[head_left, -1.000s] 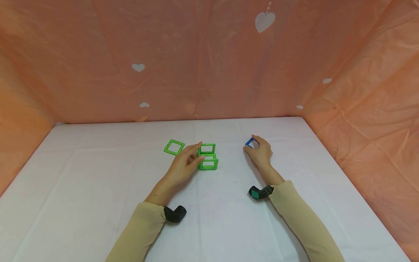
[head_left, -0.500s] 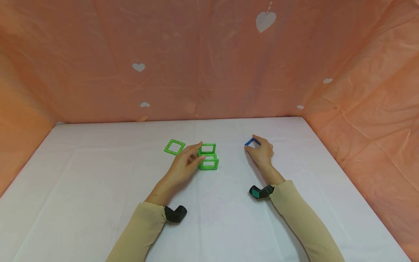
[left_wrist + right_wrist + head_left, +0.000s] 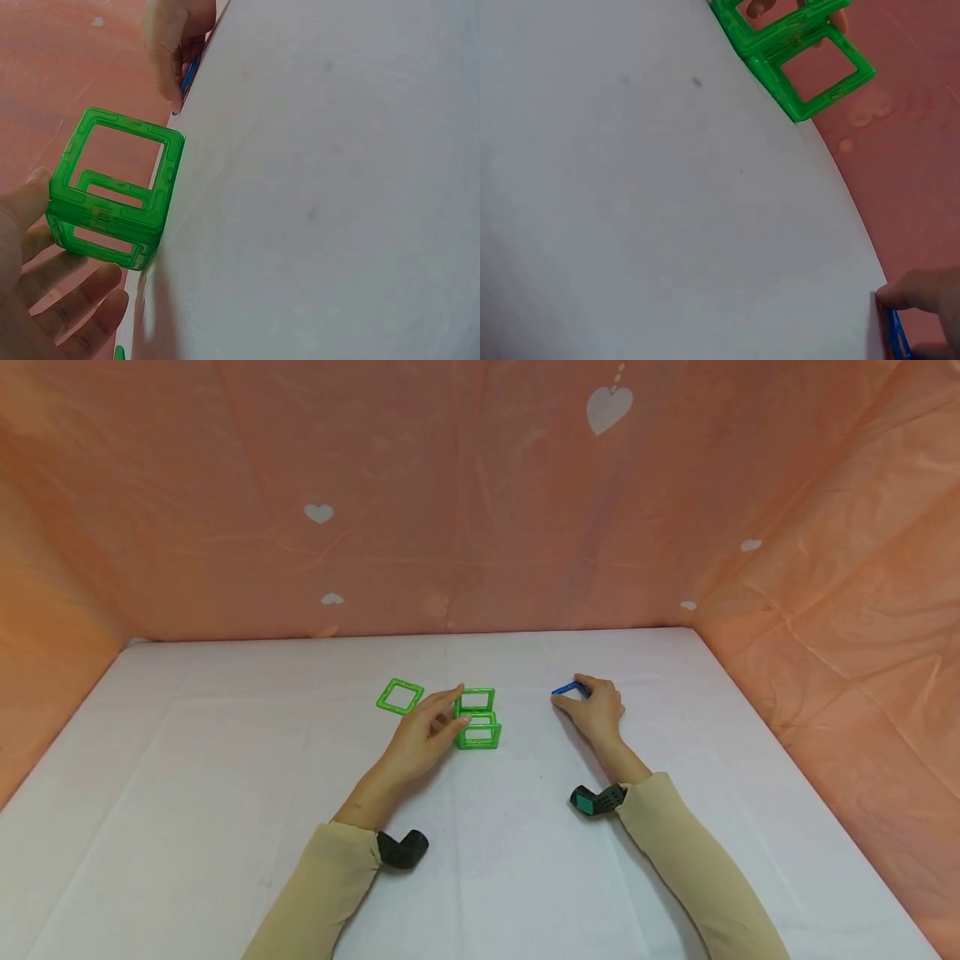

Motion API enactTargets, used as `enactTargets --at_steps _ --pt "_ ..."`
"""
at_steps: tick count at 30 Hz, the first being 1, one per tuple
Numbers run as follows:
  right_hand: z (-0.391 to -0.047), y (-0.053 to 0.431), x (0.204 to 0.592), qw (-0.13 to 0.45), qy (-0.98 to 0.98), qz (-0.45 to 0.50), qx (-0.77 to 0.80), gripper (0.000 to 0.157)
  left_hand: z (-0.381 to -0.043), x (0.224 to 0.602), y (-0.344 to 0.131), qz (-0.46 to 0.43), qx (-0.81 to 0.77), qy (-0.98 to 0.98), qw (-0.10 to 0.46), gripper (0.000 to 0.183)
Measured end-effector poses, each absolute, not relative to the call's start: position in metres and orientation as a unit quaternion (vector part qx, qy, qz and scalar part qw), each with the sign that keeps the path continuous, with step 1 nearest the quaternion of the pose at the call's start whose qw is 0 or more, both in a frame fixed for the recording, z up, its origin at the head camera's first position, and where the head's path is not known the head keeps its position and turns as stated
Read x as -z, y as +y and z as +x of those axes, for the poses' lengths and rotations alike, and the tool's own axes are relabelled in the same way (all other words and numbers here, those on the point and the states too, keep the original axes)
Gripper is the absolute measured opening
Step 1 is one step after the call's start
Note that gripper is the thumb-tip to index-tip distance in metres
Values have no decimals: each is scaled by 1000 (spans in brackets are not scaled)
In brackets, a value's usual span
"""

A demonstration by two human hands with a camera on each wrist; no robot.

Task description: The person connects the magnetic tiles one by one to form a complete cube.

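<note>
My left hand (image 3: 420, 743) holds a small box-like build of green magnetic tiles (image 3: 112, 214) at its left side. In the left wrist view, the thumb is at one edge, with the other fingers spread below. One green square frame of the build stands up at the back in the head view. Off to the right, my right hand (image 3: 597, 710) pinches a blue magnetic tile (image 3: 567, 687) between thumb and fingers, low over the table; part of the tile is hidden by the hand. A loose green square tile (image 3: 407, 684) lies behind the left hand.
A white cloth covers the table (image 3: 480, 860). Orange sheeting (image 3: 465, 527) with pale hearts rises behind the far edge and along both sides. Each wrist carries a dark camera, the left camera (image 3: 402, 850) and the right camera (image 3: 596, 801).
The blue tile has turned in my right hand and shifted a little left, now looking flatter. My left hand and the green tiles have stayed put.
</note>
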State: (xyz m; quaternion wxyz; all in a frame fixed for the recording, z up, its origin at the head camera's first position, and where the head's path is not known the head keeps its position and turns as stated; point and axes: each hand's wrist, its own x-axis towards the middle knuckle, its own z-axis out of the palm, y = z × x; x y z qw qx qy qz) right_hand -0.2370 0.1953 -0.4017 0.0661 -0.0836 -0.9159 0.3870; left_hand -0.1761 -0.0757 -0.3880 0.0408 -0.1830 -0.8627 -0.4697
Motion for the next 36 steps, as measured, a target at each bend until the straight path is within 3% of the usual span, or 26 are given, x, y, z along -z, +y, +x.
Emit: enactTargets --at_steps 8,13,24,36 --pt "-235 193 403 109 -910 -34 -398 47 -176 389 -76 -176 470 -864 35 52" --pt "-234 190 400 89 -907 -19 -410 42 -177 388 -76 -172 472 -864 37 51" --pt "-232 184 397 77 -919 -2 -386 54 -178 389 -75 -173 475 -862 38 52" --pt "-225 178 391 63 -931 15 -358 45 -176 387 -76 -186 471 -861 52 52"
